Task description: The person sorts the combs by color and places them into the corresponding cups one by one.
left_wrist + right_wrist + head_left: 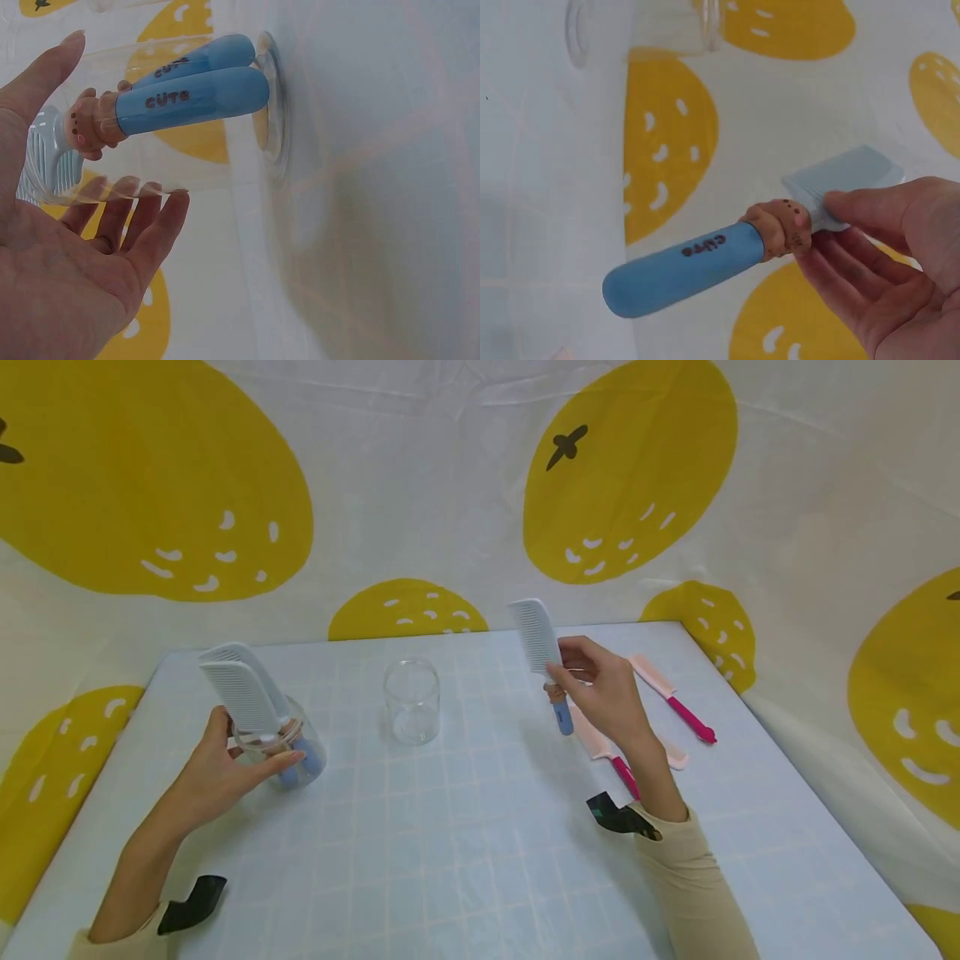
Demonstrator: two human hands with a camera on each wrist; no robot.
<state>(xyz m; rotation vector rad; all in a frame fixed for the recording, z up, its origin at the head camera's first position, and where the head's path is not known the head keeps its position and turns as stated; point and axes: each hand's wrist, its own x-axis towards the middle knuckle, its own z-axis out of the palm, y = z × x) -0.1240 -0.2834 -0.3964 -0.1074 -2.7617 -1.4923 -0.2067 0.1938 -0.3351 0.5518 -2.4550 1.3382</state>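
Note:
On the left, my left hand (206, 781) has its thumb and fingers around a clear glass cup (315, 763) that stands tilted on the table. Two light blue combs (242, 695) lean in it, teeth end up. Their blue handles (195, 101), marked "CUTE", show through the glass in the left wrist view. My right hand (609, 692) pinches a third light blue comb (536, 633) near its neck, above the table. Its blue handle (686, 270) points down, with a brown figure (780, 229) at the neck.
A second clear glass cup (412, 703) stands upright mid-table. Pink combs lie at the right: one with a dark pink handle (692, 720), another (592, 735) under my right hand, and a pink piece (676, 755) partly hidden by the wrist. A patterned curtain (465, 510) hangs behind.

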